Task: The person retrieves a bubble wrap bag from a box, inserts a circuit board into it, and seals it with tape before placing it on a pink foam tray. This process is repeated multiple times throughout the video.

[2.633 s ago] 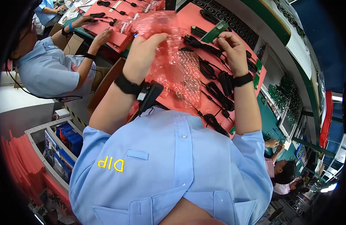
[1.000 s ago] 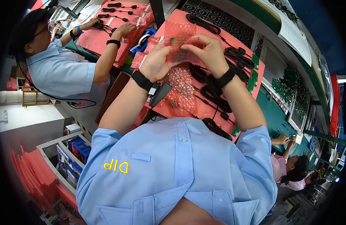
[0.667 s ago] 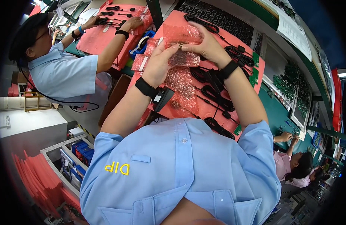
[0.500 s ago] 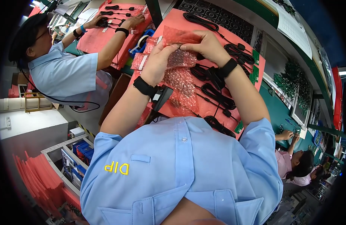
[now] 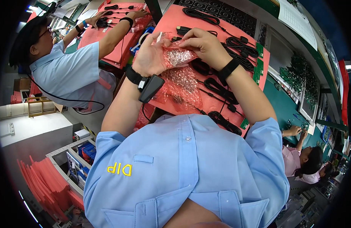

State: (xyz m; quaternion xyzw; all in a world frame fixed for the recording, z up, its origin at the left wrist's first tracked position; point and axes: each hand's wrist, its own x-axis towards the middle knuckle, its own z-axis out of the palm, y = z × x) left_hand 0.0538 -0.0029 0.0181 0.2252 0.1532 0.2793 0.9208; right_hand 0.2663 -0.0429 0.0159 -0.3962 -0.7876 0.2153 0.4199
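The work surface is a red mat (image 5: 255, 81) laid over a green bench (image 5: 284, 108), running from near right to far left. Behind it, on the far right, stand racks of green circuit boards (image 5: 297, 76). A second red mat (image 5: 107, 38) lies further left, where a co-worker (image 5: 65, 72) in a light blue shirt reaches onto it with both arms. At the near left sits a stack of red sheets (image 5: 46, 186) beside a grey shelf (image 5: 69, 159). Low on the right, another person in pink (image 5: 301, 167) bends over the green bench.

Both of the wearer's hands are raised above the mat. The left hand (image 5: 150, 57) is open with the palm up, and a wad of pink bubble wrap (image 5: 177, 57) lies against it. The right hand (image 5: 204, 43) is curled over, its fingertips pinching the top of the same wrap. One more sheet of bubble wrap (image 5: 181, 89) lies flat on the mat just below the hands. Each wrist carries one black band, two in all. At least five coiled black cables (image 5: 221, 89) lie on the mat to the right of the wrap; an exact count cannot be made out
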